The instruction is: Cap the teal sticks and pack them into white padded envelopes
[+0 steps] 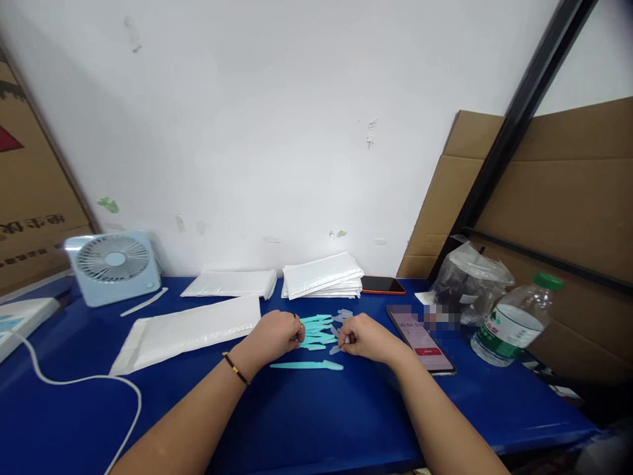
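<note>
Several turquoise eyebrow razors (316, 332) lie bunched in a pile on the blue table. My left hand (279, 333) is closed at the handle ends on the left of this pile, its fingertips on the razors. Small translucent blade caps (341, 316) are scattered along the pile's right side. Among them is my right hand (363, 338), its fingers curled in a pinch; whatever lies between its fingertips is hidden. One separate eyebrow razor (307, 365) rests nearer to me, below both hands.
White padded mailers lie behind, in a flat stack (230, 284) and a higher pile (321, 277); a single mailer (188, 330) is at left. A fan (116, 264) and white cable (89, 378) are further left. Phones (420, 340), a plastic bag (467, 280) and a bottle (517, 323) stand right.
</note>
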`<state>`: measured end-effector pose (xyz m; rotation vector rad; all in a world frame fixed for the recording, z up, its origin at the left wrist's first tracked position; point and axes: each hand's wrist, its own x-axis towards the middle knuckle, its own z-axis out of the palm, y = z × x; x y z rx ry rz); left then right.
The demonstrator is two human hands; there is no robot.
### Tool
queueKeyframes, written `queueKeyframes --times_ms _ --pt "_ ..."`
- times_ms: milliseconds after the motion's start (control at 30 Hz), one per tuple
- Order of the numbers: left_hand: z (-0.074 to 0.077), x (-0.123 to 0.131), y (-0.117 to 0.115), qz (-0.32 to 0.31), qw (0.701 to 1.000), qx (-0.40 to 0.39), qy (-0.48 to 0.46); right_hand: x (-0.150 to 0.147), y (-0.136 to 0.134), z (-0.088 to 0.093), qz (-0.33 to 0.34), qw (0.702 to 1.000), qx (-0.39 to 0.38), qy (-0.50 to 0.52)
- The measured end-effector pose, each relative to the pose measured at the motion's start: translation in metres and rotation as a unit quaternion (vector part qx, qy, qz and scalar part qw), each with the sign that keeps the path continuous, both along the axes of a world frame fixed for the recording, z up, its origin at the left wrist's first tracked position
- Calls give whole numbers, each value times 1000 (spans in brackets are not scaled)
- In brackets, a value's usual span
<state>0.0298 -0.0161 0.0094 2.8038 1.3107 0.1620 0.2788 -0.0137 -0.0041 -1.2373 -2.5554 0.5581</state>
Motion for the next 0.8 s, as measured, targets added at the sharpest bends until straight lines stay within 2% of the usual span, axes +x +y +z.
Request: queueKeyframes --times_ms 100,233,333,433,600,800 --pt "-1 1 -1 -18 1000 15 -14 -1 -1 1 -11 1000 -8 8" --pt "-2 -2 2 7 1000 26 -15 -2 -1 1 -11 1000 -16 16" --pt "-3 -3 3 -4 999 33 -39 -3 -1 0 -13 1000 -18 15" --pt "-7 -2 4 -29 999 11 -42 -3 -1 -1 -16 1000 -14 15" --pt "-14 1 7 -24 999 -20 -44 -5 0 0 -16 1000 -5 13" --pt "-14 20 -4 -24 994 -76 -78 -7 -2 1 8 1000 -23 13"
